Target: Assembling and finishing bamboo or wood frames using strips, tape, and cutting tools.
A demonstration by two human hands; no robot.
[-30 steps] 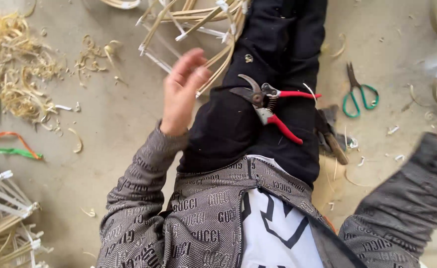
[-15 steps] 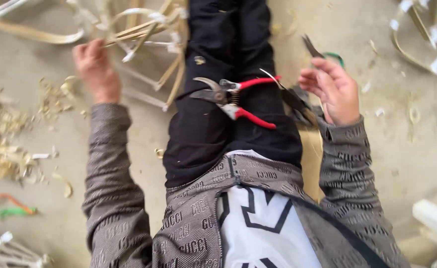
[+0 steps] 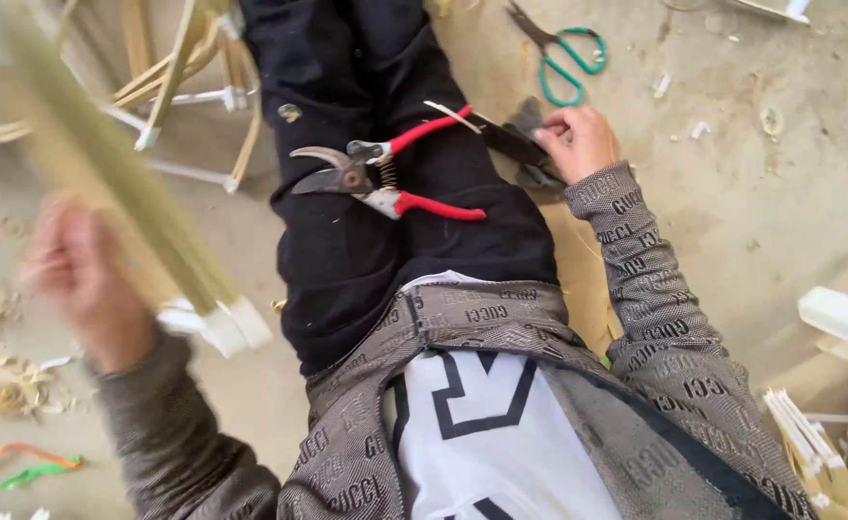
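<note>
Since the earlier frame the left hand has lifted a bundle of bamboo strips, fingers closed around it, blurred. The right hand now rests clamped on a dark blade beside the thigh. Red-handled pruning shears lie on the lap; green scissors lie on the floor beyond.

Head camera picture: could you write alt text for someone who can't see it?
Seen from above, a seated person's left hand lifts a blurred bundle of bamboo strips, while the right hand grips a dark knife. Red-handled pruning shears rest on the lap; green scissors lie on the floor.
</note>
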